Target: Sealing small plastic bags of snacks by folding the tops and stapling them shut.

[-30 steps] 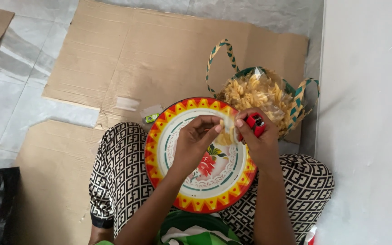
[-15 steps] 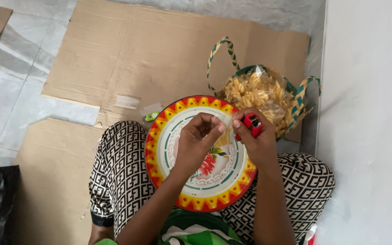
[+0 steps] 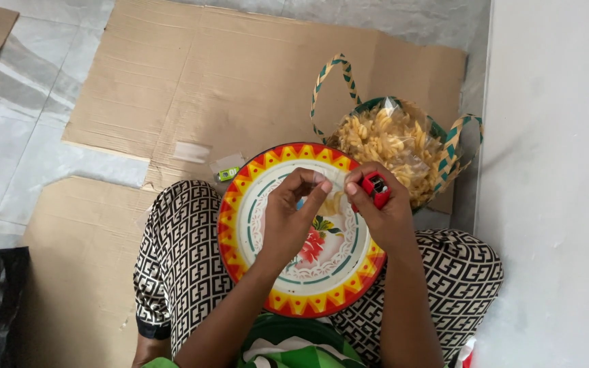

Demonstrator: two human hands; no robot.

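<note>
I see my left hand (image 3: 293, 217) pinching a small clear packet (image 3: 333, 202) of pasta, I think, over the painted tray (image 3: 240, 225) on my lap. My right hand (image 3: 382, 212) grips a red lighter (image 3: 377, 189). Flame too close could scorch fingers or spill pasta.

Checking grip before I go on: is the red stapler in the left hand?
No, the red stapler sits in the right hand; the left hand pinches a small clear packet over the plate.

Clear pasta bag (image 3: 390, 146) in woven basket (image 3: 444, 140)
</note>
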